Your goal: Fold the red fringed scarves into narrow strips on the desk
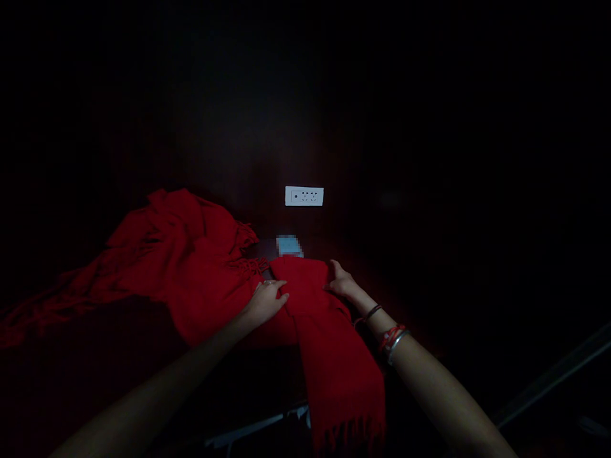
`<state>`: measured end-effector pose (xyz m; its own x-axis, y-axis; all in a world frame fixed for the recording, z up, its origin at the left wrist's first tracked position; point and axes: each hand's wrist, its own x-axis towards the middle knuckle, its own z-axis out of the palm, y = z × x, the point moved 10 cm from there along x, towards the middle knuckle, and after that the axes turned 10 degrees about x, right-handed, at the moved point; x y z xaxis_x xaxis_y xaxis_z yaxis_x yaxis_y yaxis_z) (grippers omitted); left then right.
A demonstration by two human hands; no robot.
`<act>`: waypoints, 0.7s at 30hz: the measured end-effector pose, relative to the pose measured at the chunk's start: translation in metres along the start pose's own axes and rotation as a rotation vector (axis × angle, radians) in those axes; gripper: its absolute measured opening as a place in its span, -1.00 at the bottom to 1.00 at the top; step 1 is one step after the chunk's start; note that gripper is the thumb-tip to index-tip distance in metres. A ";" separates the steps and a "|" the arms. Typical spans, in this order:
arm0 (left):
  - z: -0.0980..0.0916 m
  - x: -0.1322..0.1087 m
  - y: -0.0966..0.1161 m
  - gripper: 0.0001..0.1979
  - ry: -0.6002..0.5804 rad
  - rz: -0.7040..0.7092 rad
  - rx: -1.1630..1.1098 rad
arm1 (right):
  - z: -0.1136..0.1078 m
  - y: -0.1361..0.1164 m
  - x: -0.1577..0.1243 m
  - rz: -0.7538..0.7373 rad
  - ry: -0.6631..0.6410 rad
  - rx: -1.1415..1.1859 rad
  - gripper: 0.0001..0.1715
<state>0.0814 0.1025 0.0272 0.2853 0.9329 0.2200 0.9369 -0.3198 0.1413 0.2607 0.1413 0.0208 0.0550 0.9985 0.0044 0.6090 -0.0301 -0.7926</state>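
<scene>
A folded red scarf (315, 318) lies lengthwise in front of me, its fringed end hanging down toward me over the near edge. My left hand (268, 303) rests along the scarf's left edge, thumb and forefinger stretched out and apart on the cloth; its other fingers are partly hidden. At the right edge, near the far end, my right hand (342, 281) touches the fabric with thumb and fingers spread. A larger crumpled heap of red fringed cloth (191, 254) spreads to the left, close against the scarf.
A white wall socket (304, 196) is on the dark wall ahead. Below it, just past the scarf's far end, lies a small pale blue blurred item (289, 245). Light strips (248, 427) show low down near the front. The surroundings are very dark.
</scene>
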 end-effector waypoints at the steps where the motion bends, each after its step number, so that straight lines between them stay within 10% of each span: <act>1: -0.003 0.003 -0.002 -0.64 0.016 -0.021 -0.063 | -0.001 -0.001 0.000 0.001 0.029 0.022 -0.02; 7: 0.002 0.007 -0.010 -0.63 0.040 -0.058 -0.105 | -0.008 0.004 0.005 0.000 0.107 0.306 -0.17; 12: 0.008 -0.007 0.000 -0.60 0.095 -0.013 0.187 | -0.018 0.003 -0.004 0.001 0.085 -0.056 -0.13; 21: -0.008 -0.017 0.018 -0.56 0.228 0.088 0.254 | -0.039 -0.002 -0.086 -0.175 0.013 -0.150 -0.28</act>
<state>0.0921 0.0796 0.0336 0.3414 0.8335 0.4345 0.9393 -0.3190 -0.1260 0.2856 0.0534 0.0458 -0.0521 0.9885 0.1421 0.7209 0.1357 -0.6796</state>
